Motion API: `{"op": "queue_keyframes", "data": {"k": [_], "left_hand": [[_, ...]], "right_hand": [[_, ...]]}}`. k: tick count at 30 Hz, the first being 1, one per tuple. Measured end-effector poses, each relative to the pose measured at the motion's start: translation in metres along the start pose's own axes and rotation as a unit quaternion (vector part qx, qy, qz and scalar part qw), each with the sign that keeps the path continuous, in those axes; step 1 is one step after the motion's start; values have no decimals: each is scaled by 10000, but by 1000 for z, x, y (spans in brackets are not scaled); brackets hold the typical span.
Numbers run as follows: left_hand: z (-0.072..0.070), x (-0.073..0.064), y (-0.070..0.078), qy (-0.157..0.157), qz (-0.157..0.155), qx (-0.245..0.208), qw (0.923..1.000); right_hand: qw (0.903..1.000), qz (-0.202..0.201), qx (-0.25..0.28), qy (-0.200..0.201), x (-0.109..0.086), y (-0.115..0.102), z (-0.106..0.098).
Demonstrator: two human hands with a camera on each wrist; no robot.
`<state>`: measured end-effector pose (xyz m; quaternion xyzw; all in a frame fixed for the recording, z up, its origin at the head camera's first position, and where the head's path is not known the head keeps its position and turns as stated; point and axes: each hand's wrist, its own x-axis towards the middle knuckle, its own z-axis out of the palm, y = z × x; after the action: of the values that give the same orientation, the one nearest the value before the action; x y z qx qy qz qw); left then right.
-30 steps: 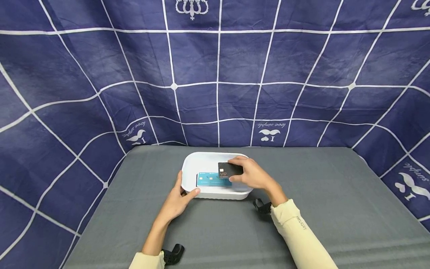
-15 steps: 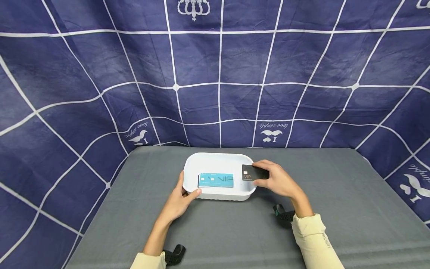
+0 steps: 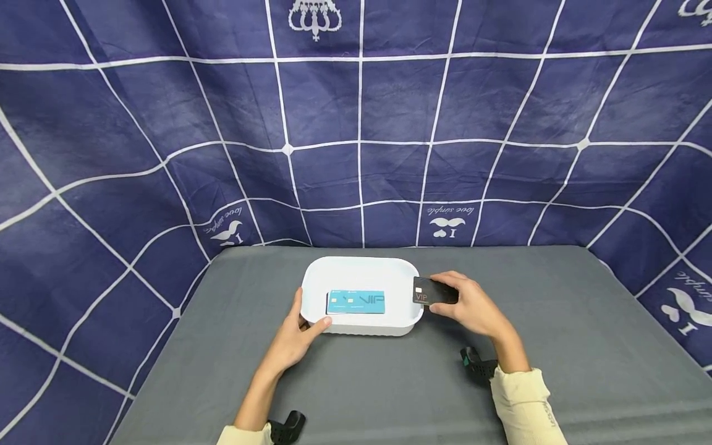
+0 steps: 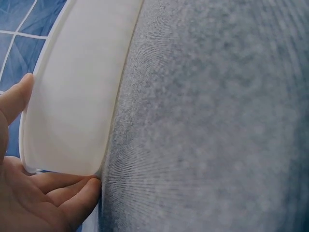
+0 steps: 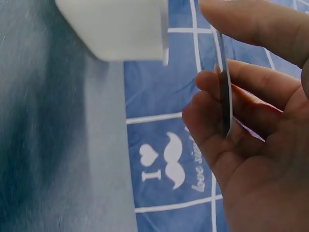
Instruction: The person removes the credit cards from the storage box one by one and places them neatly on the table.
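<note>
A white plastic tub (image 3: pixel 367 327) rests on the grey cloth. Overlapping light blue cards (image 3: pixel 356 301), the top one marked VIP, lie flat inside it. My left hand (image 3: pixel 295 337) grips the tub's near left corner, thumb at the rim; in the left wrist view its other fingers bend under the tub wall (image 4: pixel 77 92). At the tub's right end, my right hand (image 3: pixel 470 306) pinches a black VIP card (image 3: pixel 428 292) between thumb and fingers. The right wrist view shows that card edge-on (image 5: pixel 224 96), raised above the cloth beside the tub.
The grey cloth (image 3: pixel 378 383) covers the table. Behind it hangs a blue curtain (image 3: pixel 389 167) with a white grid, also draped along both sides. A black wrist camera (image 3: pixel 288 426) is worn on the left wrist, another (image 3: pixel 477 364) on the right.
My right hand has carried the black card rightward, from over the blue cards to the tub's right rim, uncovering the VIP lettering on the blue card. The left hand keeps its grip.
</note>
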<state>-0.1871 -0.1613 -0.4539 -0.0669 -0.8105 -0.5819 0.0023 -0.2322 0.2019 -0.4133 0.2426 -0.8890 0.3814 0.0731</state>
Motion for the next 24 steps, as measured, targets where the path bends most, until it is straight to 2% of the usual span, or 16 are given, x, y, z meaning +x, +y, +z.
{"op": "queue_keyframes", "data": {"k": [6,12,19,24], "left_hand": [[3,-6,-3,-57,-47,12,10000],[1,-4,-2,-33,5,60,10000],[-2,-2,-1,-51,-12,230,9997],[-3,0,0,-41,62,267,9996]], "right_hand": [[9996,182,-209,-5,-9,11,-5],[9993,18,-372,-88,-9,22,-6],[9990,83,-352,-266,-4,36,5],[9988,169,-382,-251,-1,42,12]]}}
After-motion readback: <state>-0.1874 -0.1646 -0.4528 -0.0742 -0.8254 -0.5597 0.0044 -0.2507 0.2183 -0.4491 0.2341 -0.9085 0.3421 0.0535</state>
